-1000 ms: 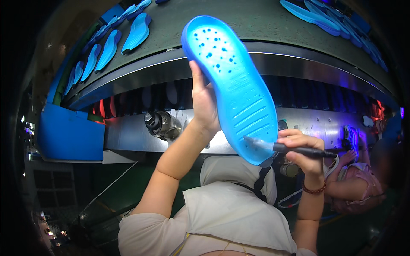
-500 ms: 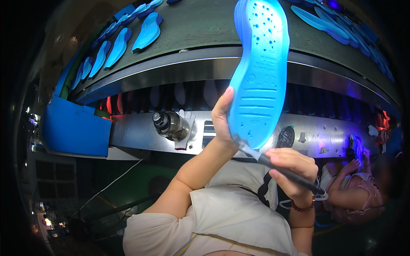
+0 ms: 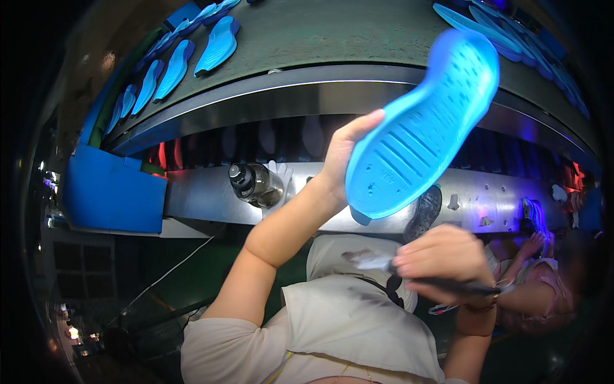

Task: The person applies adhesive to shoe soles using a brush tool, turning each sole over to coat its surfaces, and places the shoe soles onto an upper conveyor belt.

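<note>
Roughly fifteen blue soles (image 3: 422, 134), one brush (image 3: 384, 262), one bottle (image 3: 254, 184).

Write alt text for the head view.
The left hand holds up a bright blue rubber shoe sole, its grooved underside showing, while the right hand grips a dark-handled brush below it. Behind, more blue soles lie on a curved grey conveyor.

Blue soles (image 3: 192, 48) lined on conveyor (image 3: 332, 32) (curved); bottle (image 3: 254, 184) on ledge.
</note>
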`<state>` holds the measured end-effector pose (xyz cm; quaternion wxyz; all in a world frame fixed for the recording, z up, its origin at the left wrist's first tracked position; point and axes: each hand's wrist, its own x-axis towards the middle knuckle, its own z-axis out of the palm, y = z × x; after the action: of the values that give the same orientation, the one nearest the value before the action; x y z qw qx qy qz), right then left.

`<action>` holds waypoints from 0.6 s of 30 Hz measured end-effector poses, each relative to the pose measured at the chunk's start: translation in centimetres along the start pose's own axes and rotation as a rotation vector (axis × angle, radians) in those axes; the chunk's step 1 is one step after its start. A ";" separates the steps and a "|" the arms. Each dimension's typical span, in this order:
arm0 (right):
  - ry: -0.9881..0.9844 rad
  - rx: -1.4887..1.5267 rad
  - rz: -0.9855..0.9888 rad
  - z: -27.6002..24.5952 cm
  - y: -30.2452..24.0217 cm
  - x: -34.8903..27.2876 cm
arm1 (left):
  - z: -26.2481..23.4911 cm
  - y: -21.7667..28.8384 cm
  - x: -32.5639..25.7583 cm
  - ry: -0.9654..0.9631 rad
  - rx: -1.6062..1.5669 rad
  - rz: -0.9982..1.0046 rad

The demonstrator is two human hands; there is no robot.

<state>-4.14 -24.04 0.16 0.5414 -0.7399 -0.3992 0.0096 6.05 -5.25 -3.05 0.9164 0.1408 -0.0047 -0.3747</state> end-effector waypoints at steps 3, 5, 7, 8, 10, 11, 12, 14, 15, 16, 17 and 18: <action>0.150 -0.007 0.101 -1.9 2.0 -0.8 | 0.8 0.3 -0.3 0.233 0.364 -0.281; -0.043 -0.039 0.139 -2.1 2.3 -0.7 | 1.0 0.1 -0.5 0.288 0.518 -0.337; -0.214 -0.069 0.172 -3.6 1.3 -0.6 | 1.0 0.2 -0.9 0.318 0.708 -0.417; -0.158 0.012 0.189 -3.5 1.6 -0.9 | 1.1 0.0 -0.9 0.315 0.697 -0.421; -0.045 0.031 0.162 -3.7 3.0 -1.6 | 2.3 -0.1 -0.7 0.326 0.716 -0.502; -0.118 0.011 0.185 -3.5 2.8 -2.0 | 2.6 0.2 -0.7 0.323 0.784 -0.583; -0.198 -0.004 0.197 -3.2 2.7 -2.1 | 2.4 0.4 -1.0 0.345 0.826 -0.595; -0.330 -0.173 0.135 -4.5 2.5 -2.0 | 1.8 0.5 -1.5 0.375 0.887 -0.551; -0.232 -0.153 0.158 -5.1 3.1 -2.0 | 1.7 0.7 -1.7 0.371 0.886 -0.556; -0.135 -0.133 0.179 -5.3 3.4 -1.9 | 1.6 0.9 -1.9 0.421 0.879 -0.553; -0.148 -0.134 0.201 -5.5 3.1 -1.7 | 1.6 1.1 -2.2 0.472 0.871 -0.548; -0.129 -0.054 0.195 -5.7 4.0 -2.2 | 1.7 1.1 -2.0 0.454 0.872 -0.558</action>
<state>-0.77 -30.28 -1.64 0.4911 -0.7872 -0.3595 0.0992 5.21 -3.58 -0.90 0.6176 0.5795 0.0756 -0.5264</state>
